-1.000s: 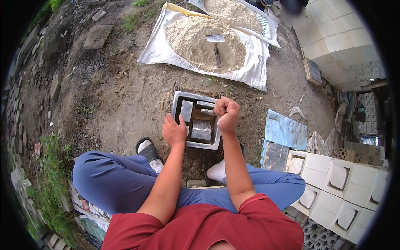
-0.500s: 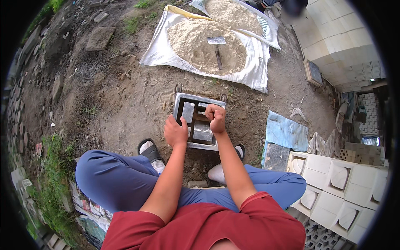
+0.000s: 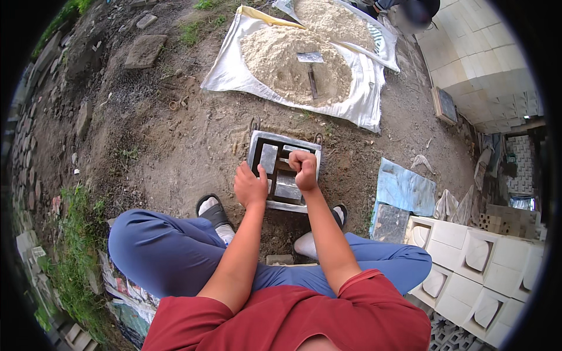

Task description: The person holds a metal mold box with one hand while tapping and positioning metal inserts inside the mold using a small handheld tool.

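A metal block mould, a square frame with grey inner plates and dark gaps, sits on the ground between my feet. My left hand lies at its left side, fingers stretched and thumb apart, nothing seen in it. Over the mould's right part my right hand is closed in a fist. Whatever that fist may hold is hidden by the fingers. A grey inner plate shows between the hands, near the far left corner. Wire loops stick up at the mould's far side.
Beyond the mould, a pale sand heap lies on a white sack, with a trowel on it. To the right are a blue sheet and stacked pale blocks. Another person is at the far right.
The whole view has shifted slightly, so things sit a little further right and lower. Both hands keep their places at the mould.
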`<state>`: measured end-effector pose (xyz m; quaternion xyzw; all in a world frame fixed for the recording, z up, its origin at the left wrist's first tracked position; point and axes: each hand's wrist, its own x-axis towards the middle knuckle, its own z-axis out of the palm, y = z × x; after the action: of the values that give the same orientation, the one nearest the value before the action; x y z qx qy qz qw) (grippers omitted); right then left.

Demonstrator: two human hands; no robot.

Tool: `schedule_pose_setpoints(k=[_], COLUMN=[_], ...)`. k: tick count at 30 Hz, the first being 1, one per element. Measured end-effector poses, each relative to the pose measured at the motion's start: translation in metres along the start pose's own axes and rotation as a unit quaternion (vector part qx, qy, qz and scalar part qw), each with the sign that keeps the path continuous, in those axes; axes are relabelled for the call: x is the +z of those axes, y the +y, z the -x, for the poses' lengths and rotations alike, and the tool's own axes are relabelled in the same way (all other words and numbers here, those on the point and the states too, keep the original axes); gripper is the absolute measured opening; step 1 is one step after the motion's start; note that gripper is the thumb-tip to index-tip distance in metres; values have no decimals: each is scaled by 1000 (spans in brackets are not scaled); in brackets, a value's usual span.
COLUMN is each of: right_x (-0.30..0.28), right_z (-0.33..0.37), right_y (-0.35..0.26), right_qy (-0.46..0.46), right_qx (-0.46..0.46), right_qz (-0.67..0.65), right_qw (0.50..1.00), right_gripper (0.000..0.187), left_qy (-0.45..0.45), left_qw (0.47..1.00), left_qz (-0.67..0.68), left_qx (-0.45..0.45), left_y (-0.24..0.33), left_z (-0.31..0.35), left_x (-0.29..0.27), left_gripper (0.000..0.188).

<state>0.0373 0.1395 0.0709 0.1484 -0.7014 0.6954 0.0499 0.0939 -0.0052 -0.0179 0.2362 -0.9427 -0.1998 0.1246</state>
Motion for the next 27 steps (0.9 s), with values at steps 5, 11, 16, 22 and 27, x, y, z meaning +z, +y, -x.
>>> schedule_pose_setpoints(k=[5,11,16,22,27], right_x=[8,-7,-6,-28,-17], right_z=[4,-8,-19,3,8], right_y=[19,-18,-103,-20,19], right_qy=[-5,80,81,10,33], right_qx=[8,11,-16,17,29], right_qz=[-3,-64,-63,12,3], right_qw=[1000,995,995,1000,999], right_gripper=[82,74,75,82,84], left_qy=[10,-7,10,-16,-23], left_qw=[1000,1000,1000,1000,1000], left_qz=[-2,-13,-6,6,-12], left_qx=[-2,-7,-8,-11,-13], left_y=[-4,0,-12,4,-4], left_z=[-4,-3,-2,-1,-1], left_x=[-3,-2,1,-4,-9], left_gripper=[49,49,48,49,49])
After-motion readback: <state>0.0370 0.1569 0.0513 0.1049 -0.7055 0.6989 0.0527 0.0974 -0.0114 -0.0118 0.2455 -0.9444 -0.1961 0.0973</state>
